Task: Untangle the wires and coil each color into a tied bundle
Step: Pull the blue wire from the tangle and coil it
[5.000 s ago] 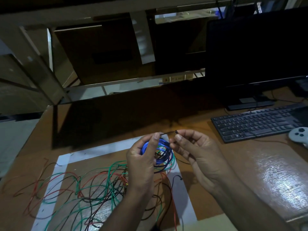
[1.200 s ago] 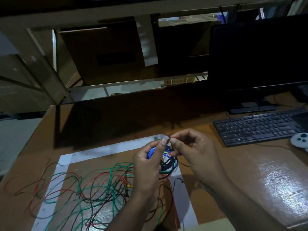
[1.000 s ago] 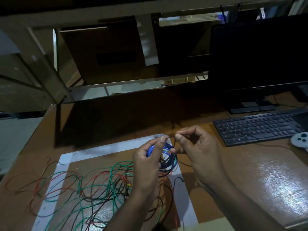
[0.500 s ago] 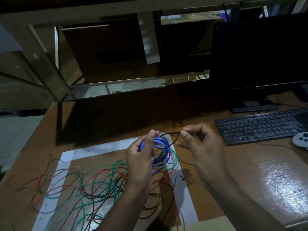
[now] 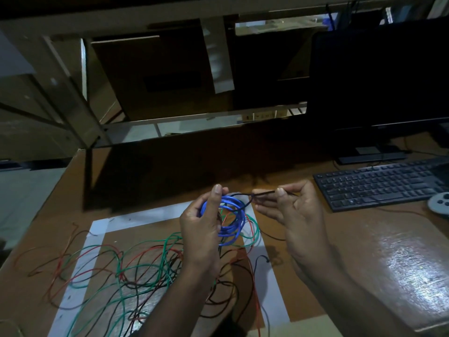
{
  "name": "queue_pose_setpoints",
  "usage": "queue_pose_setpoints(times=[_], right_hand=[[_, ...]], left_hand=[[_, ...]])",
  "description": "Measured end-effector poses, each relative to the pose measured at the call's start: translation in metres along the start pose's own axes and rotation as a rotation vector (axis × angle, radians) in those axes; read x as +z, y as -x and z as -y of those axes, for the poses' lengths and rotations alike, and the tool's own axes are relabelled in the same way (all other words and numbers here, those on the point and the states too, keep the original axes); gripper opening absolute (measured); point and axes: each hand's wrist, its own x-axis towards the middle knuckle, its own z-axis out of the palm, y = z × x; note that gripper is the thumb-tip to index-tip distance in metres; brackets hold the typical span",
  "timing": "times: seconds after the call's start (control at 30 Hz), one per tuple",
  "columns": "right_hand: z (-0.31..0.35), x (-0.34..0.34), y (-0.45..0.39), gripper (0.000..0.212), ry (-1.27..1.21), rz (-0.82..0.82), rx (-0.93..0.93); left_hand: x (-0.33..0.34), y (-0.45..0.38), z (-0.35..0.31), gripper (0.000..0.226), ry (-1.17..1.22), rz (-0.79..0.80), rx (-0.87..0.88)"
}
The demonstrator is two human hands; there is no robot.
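Left hand (image 5: 202, 229) gripping blue coil (image 5: 230, 221), right hand (image 5: 295, 210) apparently pinching dark tie (image 5: 263, 192)

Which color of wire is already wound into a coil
The blue wire. It is wound into a round coil held in the left hand, while the green wire, red and black ones lie loose and tangled on the desk.

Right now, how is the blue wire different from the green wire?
The blue wire is wound into a small neat coil; the green wire sprawls in wide loose loops. The blue wire is held up by the left hand; the green wire lies on the table, tangled with red and black wires. Both are thin and bendy.
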Motion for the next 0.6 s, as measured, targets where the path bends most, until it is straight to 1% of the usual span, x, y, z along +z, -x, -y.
queue_pose_setpoints(times=[0.07,0.17,0.3,0.37,0.6], right_hand=[[-0.001,0.0,0.001,0.008,-0.028,-0.001,0.008],[-0.002,0.0,0.0,0.012,0.017,-0.032,-0.043],[-0.001,-0.005,-0.003,0.014,-0.068,-0.09,-0.036],[0.0,-0.006,-0.004,0.013,-0.102,-0.076,-0.03],[0.006,0.004,-0.002,0.018,-0.233,0.001,0.004]], left_hand=[[-0.001,-0.003,0.0,0.029,0.005,0.0,-0.005],[-0.005,-0.008,-0.002,0.026,0.031,0.007,-0.019],[-0.007,-0.014,-0.003,0.024,0.089,-0.052,-0.044],[-0.008,-0.014,-0.002,0.022,0.09,-0.07,-0.051],[-0.004,-0.013,0.0,0.029,0.035,-0.049,0.008]])
